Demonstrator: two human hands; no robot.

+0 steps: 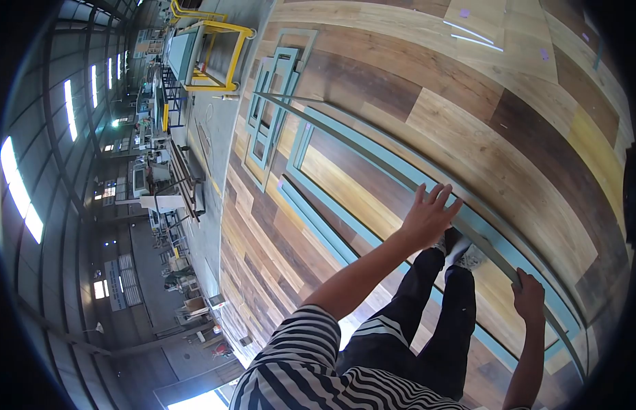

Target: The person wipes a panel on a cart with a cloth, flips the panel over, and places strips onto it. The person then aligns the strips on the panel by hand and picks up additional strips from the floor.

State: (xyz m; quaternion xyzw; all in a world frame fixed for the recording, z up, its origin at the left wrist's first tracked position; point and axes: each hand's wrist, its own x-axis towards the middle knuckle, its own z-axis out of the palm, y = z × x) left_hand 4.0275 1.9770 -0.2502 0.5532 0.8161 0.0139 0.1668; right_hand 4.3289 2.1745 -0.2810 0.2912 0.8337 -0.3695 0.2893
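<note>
A long, thin grey-green strip (487,250) runs along one side of a large teal frame (332,199) lying on the floor. My left hand (431,217) rests over the strip with its fingers spread, palm hidden. Farther along, near the strip's close end, my right hand (529,295) has its fingers wrapped round it. My shoes are inside the frame's outline, partly hidden by my left hand and legs.
Wood-plank flooring (461,147) surrounds the frame. Smaller teal frames (267,130) lie beyond its far end, and a loose teal bar (314,222) lies alongside. A yellow wheeled cart (226,58) carries panels. Workshop benches and stacked material stand farther off.
</note>
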